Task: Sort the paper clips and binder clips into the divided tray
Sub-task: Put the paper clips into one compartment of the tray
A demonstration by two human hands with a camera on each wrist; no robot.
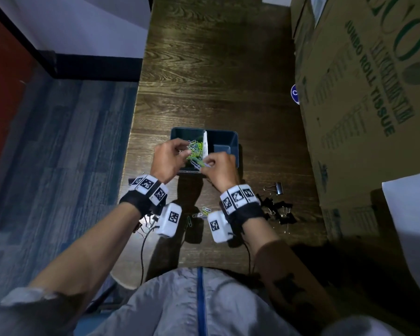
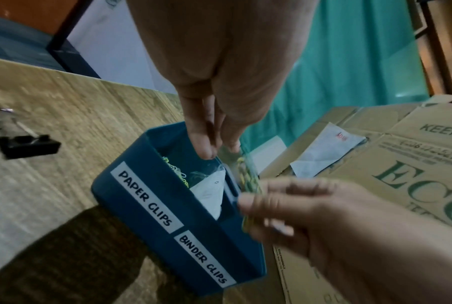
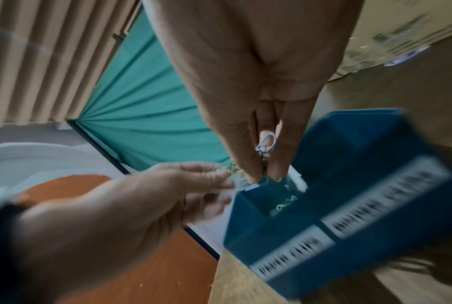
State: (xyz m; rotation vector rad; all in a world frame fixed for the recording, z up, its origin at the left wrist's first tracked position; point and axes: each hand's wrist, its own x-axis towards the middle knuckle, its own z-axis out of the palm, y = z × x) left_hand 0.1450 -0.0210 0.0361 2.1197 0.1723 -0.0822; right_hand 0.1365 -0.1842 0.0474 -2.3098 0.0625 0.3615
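A dark blue divided tray [image 1: 226,139] sits on the wooden table, its front labelled PAPER CLIPS and BINDER CLIPS [image 2: 141,201]. A white divider [image 1: 205,143] splits it. Both hands hover over its left compartment. My left hand [image 1: 183,147] pinches the top of a bunch of green, yellow and blue paper clips [image 1: 194,151], seemingly inside clear plastic [image 2: 219,164]. My right hand [image 1: 207,164] pinches a pale clip [image 3: 266,144] at the bunch's near end. More clips lie in that compartment [image 2: 178,172]. The right compartment looks bare.
Black binder clips [image 1: 280,210] lie on the table right of my right wrist, one more [image 1: 278,187] beyond them and another [image 2: 27,146] left of the tray. Loose paper clips [image 1: 204,212] sit between my wrists. Large cardboard boxes [image 1: 364,105] wall the right side.
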